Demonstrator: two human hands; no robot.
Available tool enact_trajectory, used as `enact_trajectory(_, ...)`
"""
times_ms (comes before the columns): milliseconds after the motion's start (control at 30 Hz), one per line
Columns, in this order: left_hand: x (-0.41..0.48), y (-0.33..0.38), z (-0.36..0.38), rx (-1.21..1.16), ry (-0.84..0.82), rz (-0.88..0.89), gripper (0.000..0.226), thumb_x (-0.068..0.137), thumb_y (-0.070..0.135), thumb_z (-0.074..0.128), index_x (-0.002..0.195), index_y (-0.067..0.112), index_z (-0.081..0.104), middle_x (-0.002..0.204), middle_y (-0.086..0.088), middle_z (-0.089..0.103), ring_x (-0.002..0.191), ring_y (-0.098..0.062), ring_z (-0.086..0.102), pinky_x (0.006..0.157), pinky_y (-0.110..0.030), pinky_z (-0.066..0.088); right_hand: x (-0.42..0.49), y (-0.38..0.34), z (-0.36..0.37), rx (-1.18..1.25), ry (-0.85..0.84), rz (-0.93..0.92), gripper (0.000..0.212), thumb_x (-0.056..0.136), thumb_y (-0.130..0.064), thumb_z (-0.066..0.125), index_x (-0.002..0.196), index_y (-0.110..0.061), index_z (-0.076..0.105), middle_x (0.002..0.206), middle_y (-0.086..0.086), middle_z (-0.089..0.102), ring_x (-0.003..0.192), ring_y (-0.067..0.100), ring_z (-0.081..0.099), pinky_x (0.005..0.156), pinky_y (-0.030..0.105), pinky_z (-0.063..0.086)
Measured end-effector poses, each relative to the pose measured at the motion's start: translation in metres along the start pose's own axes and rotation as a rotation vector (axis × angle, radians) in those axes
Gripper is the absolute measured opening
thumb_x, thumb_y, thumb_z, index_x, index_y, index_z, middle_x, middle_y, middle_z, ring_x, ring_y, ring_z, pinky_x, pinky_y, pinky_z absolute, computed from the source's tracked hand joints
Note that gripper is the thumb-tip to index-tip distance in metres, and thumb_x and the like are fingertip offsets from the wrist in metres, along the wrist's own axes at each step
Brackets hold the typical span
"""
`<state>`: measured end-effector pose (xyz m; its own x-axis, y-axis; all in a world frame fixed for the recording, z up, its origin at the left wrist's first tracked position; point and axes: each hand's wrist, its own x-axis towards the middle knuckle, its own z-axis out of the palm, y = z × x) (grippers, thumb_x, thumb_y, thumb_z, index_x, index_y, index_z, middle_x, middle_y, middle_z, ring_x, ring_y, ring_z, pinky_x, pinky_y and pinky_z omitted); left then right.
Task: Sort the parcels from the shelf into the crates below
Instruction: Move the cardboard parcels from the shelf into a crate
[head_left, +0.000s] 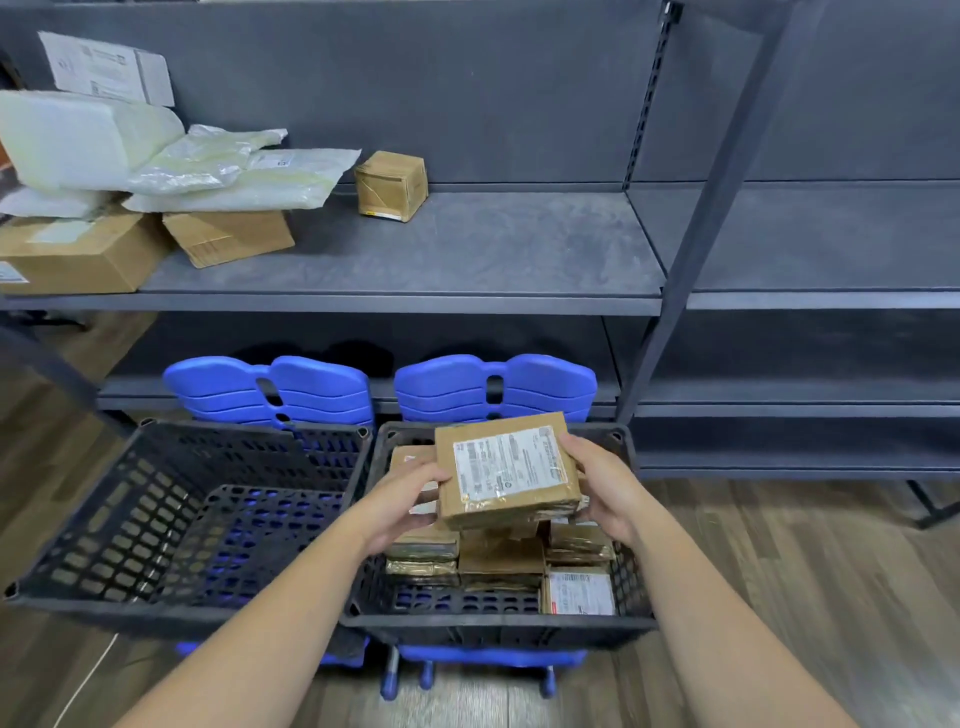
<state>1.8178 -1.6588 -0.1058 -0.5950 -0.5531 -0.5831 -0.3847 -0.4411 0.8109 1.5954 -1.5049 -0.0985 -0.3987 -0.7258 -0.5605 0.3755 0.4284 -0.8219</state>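
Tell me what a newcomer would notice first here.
First, the labelled cardboard parcel held between the left hand and right hand over the right crate, which is stacked with brown parcels. Next, the heap of white mailers and boxes at the left end of the shelf, with one small cardboard box standing apart from it.

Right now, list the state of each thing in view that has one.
Labelled parcel: held up, label upward.
Left grip: holds parcel's left edge.
Right grip: holds its right edge.
Right crate: partly filled with parcels.
Left crate: no parcels inside.
Cube box: on shelf.
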Motion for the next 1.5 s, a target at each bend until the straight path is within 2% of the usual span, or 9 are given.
enact_trajectory(133,0.008,-0.03,0.007,0.052,0.008,-0.07,0.028,0.105,0.035,0.059,0.126,0.021,0.072,0.117,0.004,0.078,0.11,-0.016,0.071,0.08,-0.031,0.06,0.009,0.035,-0.009,-0.042,-0.046,0.137,0.045,0.103,-0.061,0.047,0.128,-0.031,0.069,0.118,-0.002,0.078,0.114,0.027,0.071,0.107,0.065,0.045)
enact_trajectory(267,0.018,-0.066,0.014,0.074,-0.005,-0.15,0.029,0.107,0.037,0.056,0.129,0.023,0.069,0.114,0.0,0.079,0.102,-0.015,0.076,0.078,-0.031,0.061,0.018,0.073,-0.017,-0.077,-0.027,0.193,0.042,0.107,-0.054,0.043,0.133,-0.03,0.066,0.119,-0.005,0.077,0.099,0.01,0.073,0.082,0.034,0.057)
enact_trajectory(367,0.03,-0.094,0.014,0.09,-0.006,-0.192,0.029,0.108,0.035,0.053,0.134,0.029,0.064,0.116,0.004,0.079,0.106,-0.015,0.075,0.08,-0.033,0.061,0.033,0.107,-0.023,-0.101,-0.022,0.261,0.051,0.105,-0.053,0.052,0.15,-0.03,0.05,0.127,-0.008,0.074,0.118,0.014,0.066,0.101,0.049,0.05)
enact_trajectory(500,0.047,-0.127,0.013,0.121,0.013,-0.25,0.029,0.109,0.036,0.05,0.135,0.029,0.062,0.115,0.007,0.079,0.103,-0.012,0.074,0.083,-0.033,0.061,0.048,0.14,-0.021,-0.073,-0.025,0.314,0.03,0.11,-0.033,0.05,0.14,-0.033,0.048,0.107,-0.013,0.077,0.096,0.006,0.07,0.074,0.035,0.057)
enact_trajectory(600,0.062,-0.139,0.016,0.133,0.002,-0.265,0.029,0.11,0.035,0.047,0.134,0.029,0.063,0.12,0.008,0.077,0.109,-0.009,0.072,0.087,-0.032,0.06,0.06,0.156,-0.023,-0.1,0.0,0.308,0.039,0.11,-0.033,0.049,0.149,-0.034,0.044,0.108,-0.013,0.076,0.1,0.011,0.068,0.092,0.05,0.053)
enact_trajectory(733,0.079,-0.149,0.024,0.196,-0.01,-0.261,0.024,0.112,0.032,0.043,0.125,0.031,0.063,0.119,0.011,0.073,0.101,0.0,0.068,0.071,-0.015,0.055,0.075,0.169,-0.029,-0.154,0.024,0.349,0.041,0.111,-0.036,0.048,0.151,-0.033,0.045,0.11,-0.014,0.075,0.097,0.011,0.068,0.078,0.04,0.053)
enact_trajectory(967,0.102,-0.174,0.009,0.328,-0.006,-0.301,0.036,0.11,0.029,0.05,0.143,0.019,0.06,0.139,0.002,0.067,0.123,-0.013,0.063,0.108,-0.032,0.048,0.093,0.183,-0.027,-0.251,-0.047,0.41,0.034,0.109,-0.029,0.053,0.143,-0.03,0.051,0.116,-0.015,0.07,0.101,0.009,0.066,0.072,0.035,0.055)
enact_trajectory(1133,0.109,-0.171,0.011,0.417,-0.014,-0.319,0.033,0.112,0.025,0.046,0.14,0.017,0.06,0.131,0.006,0.066,0.112,-0.01,0.06,0.078,-0.015,0.046,0.098,0.189,-0.027,-0.296,-0.048,0.385,0.036,0.109,-0.033,0.052,0.145,-0.035,0.05,0.132,-0.01,0.064,0.113,0.014,0.062,0.083,0.039,0.053)
enact_trajectory(1500,0.099,-0.144,0.008,1.222,0.304,0.186,0.027,0.103,0.043,0.053,0.118,0.024,0.065,0.115,0.002,0.063,0.11,-0.02,0.059,0.097,-0.037,0.049,0.091,0.17,-0.005,-0.977,0.312,-0.129,0.055,0.105,-0.032,0.057,0.153,-0.008,0.045,0.16,0.014,0.043,0.149,0.032,0.037,0.123,0.045,0.034)
